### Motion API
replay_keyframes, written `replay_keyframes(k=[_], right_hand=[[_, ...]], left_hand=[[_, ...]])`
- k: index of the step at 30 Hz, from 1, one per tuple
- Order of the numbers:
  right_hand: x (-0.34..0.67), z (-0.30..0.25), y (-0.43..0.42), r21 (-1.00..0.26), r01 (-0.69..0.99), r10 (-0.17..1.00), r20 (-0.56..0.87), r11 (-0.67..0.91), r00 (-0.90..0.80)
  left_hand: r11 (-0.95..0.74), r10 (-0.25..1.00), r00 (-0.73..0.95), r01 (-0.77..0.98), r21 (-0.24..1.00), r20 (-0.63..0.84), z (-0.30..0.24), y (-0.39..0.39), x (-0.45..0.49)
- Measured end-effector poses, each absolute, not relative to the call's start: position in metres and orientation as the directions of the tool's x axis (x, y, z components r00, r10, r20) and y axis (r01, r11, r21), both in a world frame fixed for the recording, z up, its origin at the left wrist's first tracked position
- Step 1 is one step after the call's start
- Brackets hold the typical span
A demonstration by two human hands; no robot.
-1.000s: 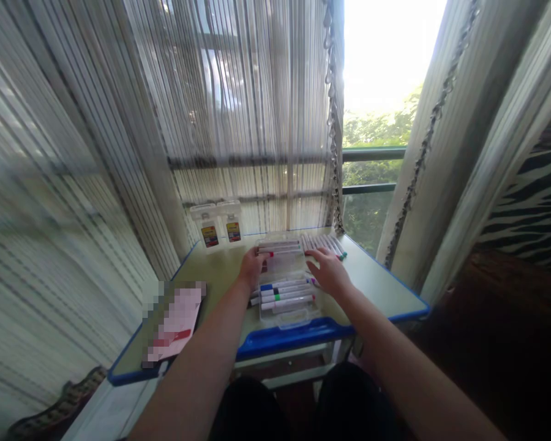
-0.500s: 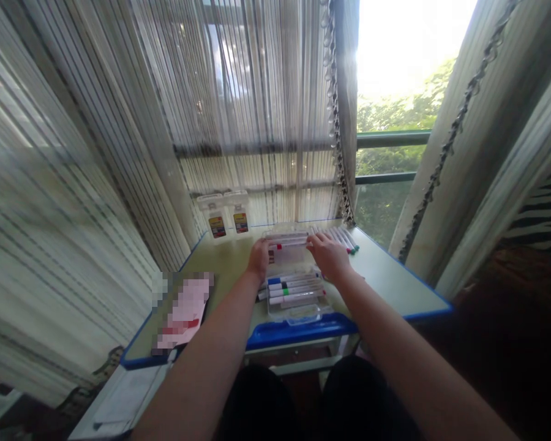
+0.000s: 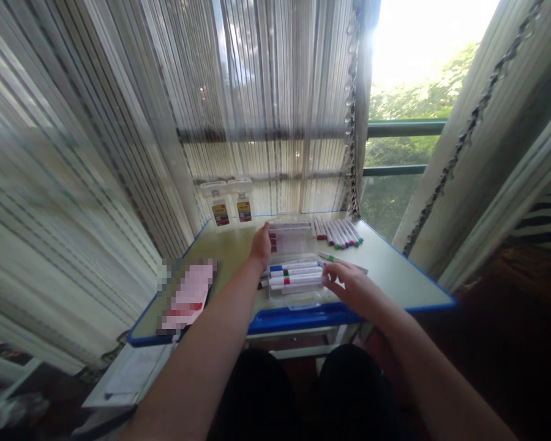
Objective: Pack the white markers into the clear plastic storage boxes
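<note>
A clear plastic marker case lies open on the desk, its hinged half on the far side. My left hand is closed on the left edge of that far half. One or more white markers lie along the far half's back edge. Several white markers with blue, black and other coloured caps fill the near half. My right hand pinches the right end of a red-capped marker on top of them; its fingertips partly cover that end. A green-marked marker lies just beyond the right hand.
Several loose markers lie in a row at the desk's back right. Two clear cases with labels stand at the back left. A pink blurred item lies on the left of the blue-edged desk. Curtains hang behind.
My right hand has come down from the far half of the case to the near half, and the red-capped marker has moved there too. My left hand keeps hold of the case. The view has shifted slightly.
</note>
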State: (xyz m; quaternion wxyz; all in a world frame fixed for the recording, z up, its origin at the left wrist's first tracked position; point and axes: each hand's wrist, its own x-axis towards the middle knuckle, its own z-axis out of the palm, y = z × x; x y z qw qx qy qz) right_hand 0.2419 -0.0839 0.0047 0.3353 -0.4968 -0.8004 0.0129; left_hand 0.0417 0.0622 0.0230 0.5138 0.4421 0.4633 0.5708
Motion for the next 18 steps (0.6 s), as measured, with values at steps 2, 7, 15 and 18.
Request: replay_keyframes(k=[2, 7, 15, 18], right_hand=[[0.239, -0.002, -0.093, -0.389, 0.769, 0.822, 0.484, 0.508, -0.298], [0.239, -0.008, -0.096, -0.433, 0.753, 0.831, 0.49, 0.495, -0.265], [0.239, -0.01, -0.097, -0.484, 0.707, 0.811, 0.541, 0.516, -0.222], [0.241, -0.014, -0.097, -0.469, 0.672, 0.775, 0.576, 0.573, -0.26]], left_hand=[[-0.061, 0.996, -0.078, -0.18, 0.982, 0.047, 0.023, 0.062, 0.042], [-0.076, 0.996, -0.062, -0.178, 0.981, 0.066, 0.025, 0.057, 0.04], [-0.079, 0.995, -0.072, -0.163, 0.984, 0.068, 0.027, 0.055, 0.042], [-0.057, 0.996, -0.079, -0.158, 0.986, 0.045, 0.029, 0.054, 0.043]])
